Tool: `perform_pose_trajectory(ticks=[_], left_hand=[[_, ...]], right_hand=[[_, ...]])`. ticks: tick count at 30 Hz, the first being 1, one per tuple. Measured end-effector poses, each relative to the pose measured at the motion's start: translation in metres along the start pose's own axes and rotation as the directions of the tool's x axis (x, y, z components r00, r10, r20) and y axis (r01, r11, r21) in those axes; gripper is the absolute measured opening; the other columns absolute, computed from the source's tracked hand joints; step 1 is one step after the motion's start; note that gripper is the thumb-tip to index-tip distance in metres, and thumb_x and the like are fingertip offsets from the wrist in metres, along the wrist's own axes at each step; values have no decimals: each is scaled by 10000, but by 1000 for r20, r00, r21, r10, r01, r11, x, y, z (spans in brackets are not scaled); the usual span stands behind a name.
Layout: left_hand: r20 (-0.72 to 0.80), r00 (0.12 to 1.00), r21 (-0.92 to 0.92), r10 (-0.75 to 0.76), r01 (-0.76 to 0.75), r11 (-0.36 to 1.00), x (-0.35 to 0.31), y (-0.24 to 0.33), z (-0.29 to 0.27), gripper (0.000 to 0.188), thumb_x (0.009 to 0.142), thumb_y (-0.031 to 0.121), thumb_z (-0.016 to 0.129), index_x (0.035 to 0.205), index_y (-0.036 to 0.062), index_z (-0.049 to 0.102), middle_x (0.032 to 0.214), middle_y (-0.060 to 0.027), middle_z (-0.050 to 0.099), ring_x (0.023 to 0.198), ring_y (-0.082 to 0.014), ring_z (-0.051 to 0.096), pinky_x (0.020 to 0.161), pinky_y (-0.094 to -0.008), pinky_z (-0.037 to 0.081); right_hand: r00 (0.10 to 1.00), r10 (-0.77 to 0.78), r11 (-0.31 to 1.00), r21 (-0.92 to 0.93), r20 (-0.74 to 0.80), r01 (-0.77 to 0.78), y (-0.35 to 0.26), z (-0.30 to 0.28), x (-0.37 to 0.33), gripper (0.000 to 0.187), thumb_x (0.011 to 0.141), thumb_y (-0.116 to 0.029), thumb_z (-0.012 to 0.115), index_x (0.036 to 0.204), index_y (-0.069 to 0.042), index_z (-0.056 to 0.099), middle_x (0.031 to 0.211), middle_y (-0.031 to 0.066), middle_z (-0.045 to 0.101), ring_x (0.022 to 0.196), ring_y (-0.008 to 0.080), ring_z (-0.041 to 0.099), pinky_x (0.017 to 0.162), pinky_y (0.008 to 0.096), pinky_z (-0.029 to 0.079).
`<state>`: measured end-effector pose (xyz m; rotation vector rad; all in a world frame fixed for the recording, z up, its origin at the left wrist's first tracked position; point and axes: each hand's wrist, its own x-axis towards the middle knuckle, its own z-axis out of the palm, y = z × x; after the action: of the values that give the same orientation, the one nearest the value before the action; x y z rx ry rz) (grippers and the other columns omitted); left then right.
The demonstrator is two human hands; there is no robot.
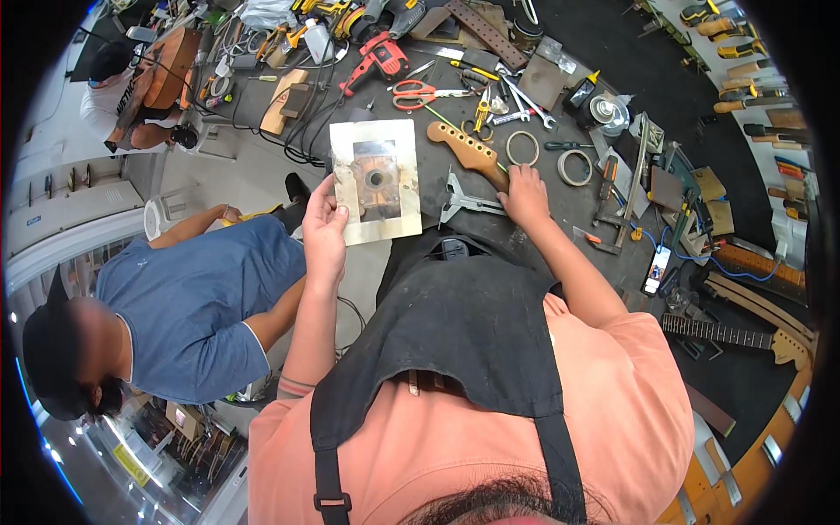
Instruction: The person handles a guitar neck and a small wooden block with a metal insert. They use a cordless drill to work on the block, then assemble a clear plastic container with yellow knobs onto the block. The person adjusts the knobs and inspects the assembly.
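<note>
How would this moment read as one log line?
left hand: holding pale-bordered rectangular panel upright | right hand: at guitar neck and caliper, hold unclear | nearby: red-handled scissors, red power tool

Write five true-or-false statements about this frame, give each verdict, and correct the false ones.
1. The left hand holds a pale rectangular plate. True.
2. The right hand is on the red-handled scissors. False: it is at the end of the guitar neck.
3. A caliper shows between the hands, nearer the right one. True.
4. The power tool beside the scissors is green. False: it is red.
5. A phone shows a lit screen. True.
</note>
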<state>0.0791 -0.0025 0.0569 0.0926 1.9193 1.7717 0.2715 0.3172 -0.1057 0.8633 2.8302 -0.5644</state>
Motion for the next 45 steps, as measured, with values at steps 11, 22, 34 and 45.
perform_pose_trajectory(ticks=[11,22,34,45], left_hand=[[-56,996,-54,-73,70,996,-3,-13,-8,596,1048,-91,506,1640,-40,456,1260,-162,728,1140,-209,719,1045,-344,550],[-29,994,-36,-101,100,994,-1,-20,-17,597,1043,-74,518,1636,-39,458,1223,-159,732,1073,-213,737,982,-340,581],[-48,995,-76,-93,89,993,0,-24,-20,595,1038,-73,515,1630,-33,465,1226,-156,733,1059,-211,734,982,-339,567],[-36,992,-70,-121,118,991,-2,-51,-34,566,1037,-89,507,1596,-4,522,1245,-142,745,1129,-194,715,1018,-329,549]], right_hand=[[983,-133,989,-75,-124,124,-12,10,27,425,841,-131,813,1194,-45,594,1213,145,604,1187,359,644,913,516,591],[934,-346,936,34,-93,350,-23,-8,14,425,826,-15,682,1250,-28,656,1212,167,638,1177,376,638,960,500,529],[896,-443,896,22,-19,443,-38,39,-21,343,913,-107,716,1243,-52,641,1210,161,629,1145,349,612,928,470,497],[943,-66,911,366,-326,191,-28,-11,24,406,1030,-181,721,1337,22,550,1267,289,581,1120,545,643,931,581,552]])
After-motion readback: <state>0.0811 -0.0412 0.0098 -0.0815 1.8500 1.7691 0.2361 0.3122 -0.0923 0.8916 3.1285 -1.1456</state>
